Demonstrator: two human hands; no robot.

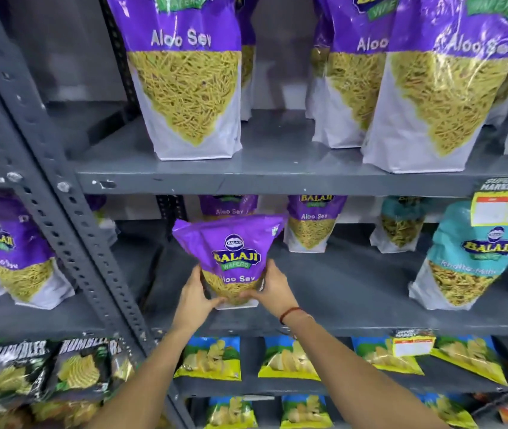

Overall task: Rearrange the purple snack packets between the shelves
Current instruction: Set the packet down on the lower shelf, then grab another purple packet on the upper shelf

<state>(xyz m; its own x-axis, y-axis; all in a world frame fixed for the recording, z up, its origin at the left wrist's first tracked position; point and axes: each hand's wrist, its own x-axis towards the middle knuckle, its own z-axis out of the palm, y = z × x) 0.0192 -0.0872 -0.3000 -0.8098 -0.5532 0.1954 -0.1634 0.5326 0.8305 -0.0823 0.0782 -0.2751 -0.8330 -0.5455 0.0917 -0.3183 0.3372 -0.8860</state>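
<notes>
Both hands, left (195, 294) and right (272, 287), clasp the packet (231, 258) low at six o'clock; glossy film likely slippery, light, contents crushable.

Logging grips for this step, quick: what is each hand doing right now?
Left hand: closed on the lower left side of the purple packet.
Right hand: closed on the same packet's lower right side.

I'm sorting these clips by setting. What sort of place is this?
Most likely a supermarket aisle: grey metal shelves stocked with repeated snack packets, and a shelf price tag reading "Super Market".
</notes>
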